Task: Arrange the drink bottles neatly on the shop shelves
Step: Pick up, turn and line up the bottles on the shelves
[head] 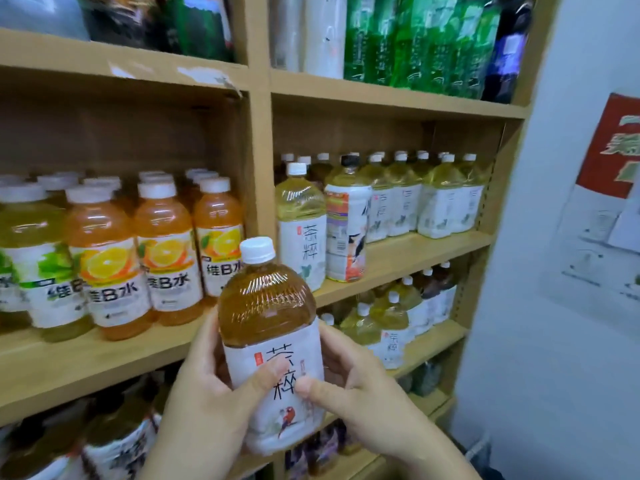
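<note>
Left hand point(207, 386), right hand point(356, 386) clasp tea bottle point(268, 306), thumbs across label point(301, 348)

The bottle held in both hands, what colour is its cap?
White cap on the bottle, head view.

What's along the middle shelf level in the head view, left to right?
Green-label drink bottle → orange drink bottles → wooden divider → pale tea bottle → dark-capped bottle → row of pale tea bottles → wall poster. The amber tea bottle, held by the left hand and right hand, is left out: it overlaps the divider.
</note>
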The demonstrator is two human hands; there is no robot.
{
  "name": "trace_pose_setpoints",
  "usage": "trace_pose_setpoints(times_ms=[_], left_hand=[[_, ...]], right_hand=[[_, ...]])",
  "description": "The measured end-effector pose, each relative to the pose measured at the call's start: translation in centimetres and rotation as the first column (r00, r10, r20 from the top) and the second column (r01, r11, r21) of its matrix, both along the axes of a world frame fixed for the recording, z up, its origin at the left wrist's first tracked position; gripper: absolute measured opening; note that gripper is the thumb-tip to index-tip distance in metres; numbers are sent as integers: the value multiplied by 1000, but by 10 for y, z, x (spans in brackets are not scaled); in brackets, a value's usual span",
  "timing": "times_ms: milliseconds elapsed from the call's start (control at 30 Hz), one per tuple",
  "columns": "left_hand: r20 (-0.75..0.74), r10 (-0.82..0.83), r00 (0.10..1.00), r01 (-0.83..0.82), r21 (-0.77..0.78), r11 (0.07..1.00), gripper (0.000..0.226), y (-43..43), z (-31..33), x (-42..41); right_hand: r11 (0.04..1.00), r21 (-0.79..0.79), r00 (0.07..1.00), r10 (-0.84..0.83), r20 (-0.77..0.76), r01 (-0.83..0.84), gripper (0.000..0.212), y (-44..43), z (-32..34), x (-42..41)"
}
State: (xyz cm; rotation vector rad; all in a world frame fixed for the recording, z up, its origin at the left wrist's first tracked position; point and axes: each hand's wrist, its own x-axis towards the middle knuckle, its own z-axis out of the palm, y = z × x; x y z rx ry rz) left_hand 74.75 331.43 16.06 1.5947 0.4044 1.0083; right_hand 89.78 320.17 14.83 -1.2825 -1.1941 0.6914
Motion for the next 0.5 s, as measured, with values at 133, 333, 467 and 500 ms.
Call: trace_pose_setpoints(times_ms=[133, 333, 467, 500], left_hand=[[17, 23, 1000, -22, -72, 997, 65, -34, -4, 69], [-27, 141, 990, -143, -125, 982, 69, -47, 0, 119], [-39, 213, 976, -216, -97, 972, 72, -40, 8, 125], [-48, 228, 972, -232, -93, 968, 73, -38, 8, 124]], right_hand=[[1000, -10, 1000, -16, 26, 16, 63, -32, -2, 71], [938, 97, 942, -335, -5, 333, 60, -38, 24, 156], [902, 63, 897, -430, 97, 426, 78, -2, 46, 188], [902, 37, 890, -431, 145, 431, 82, 10, 49, 194]])
